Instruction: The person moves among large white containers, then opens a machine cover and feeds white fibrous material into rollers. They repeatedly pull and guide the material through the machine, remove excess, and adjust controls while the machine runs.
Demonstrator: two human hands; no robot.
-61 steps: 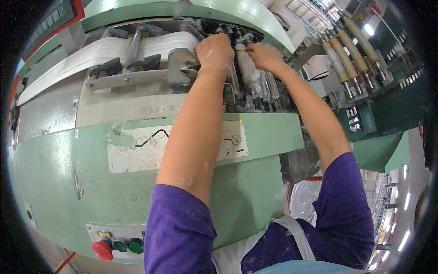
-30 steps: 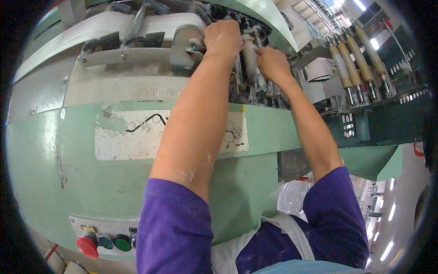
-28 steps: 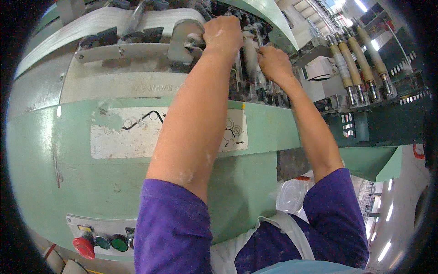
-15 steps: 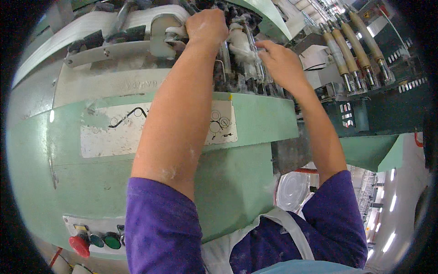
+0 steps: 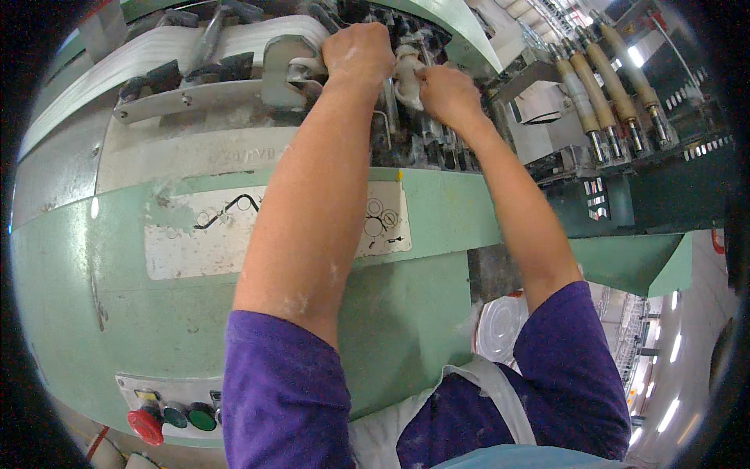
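Both my hands reach into the open top of a green textile machine (image 5: 437, 203). My left hand (image 5: 359, 56) is closed in a fist beside the white fibre sliver (image 5: 289, 30) and a metal guide plate (image 5: 283, 74); its fingertips are turned away, so what it grips is hidden. To its right, my right hand (image 5: 451, 95) has its fingers curled together at a tuft of white fibre (image 5: 408, 80), which lies along the metal rollers and rods (image 5: 389, 109). Lint clings to these parts and to my left forearm.
Several tan rollers with metal ends (image 5: 617, 74) stand at the upper right. A red push button (image 5: 145, 424) and green buttons (image 5: 201, 417) sit on a panel at the lower left. Below my right arm is a clear round lid (image 5: 500, 328).
My right hand has moved left and inward, its fingers closing at the white fibre. My left hand stays almost in place. The view has shifted slightly.
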